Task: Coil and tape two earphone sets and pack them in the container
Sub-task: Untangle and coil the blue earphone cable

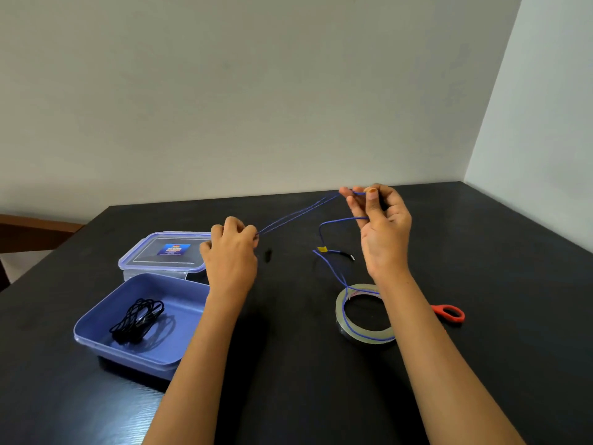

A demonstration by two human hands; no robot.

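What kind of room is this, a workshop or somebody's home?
Probably a home or plain office corner, not a workshop: a dark table pushed against bare white walls, with household items on it, namely a plastic food container, a tape roll and red-handled scissors.

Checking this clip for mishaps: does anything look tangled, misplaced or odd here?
One thing: the slack of the blue cable trails down from the right hand and loops over the tape roll, where it might snag as coiling goes on. The black earphones lie coiled in the container; nothing looks damaged.
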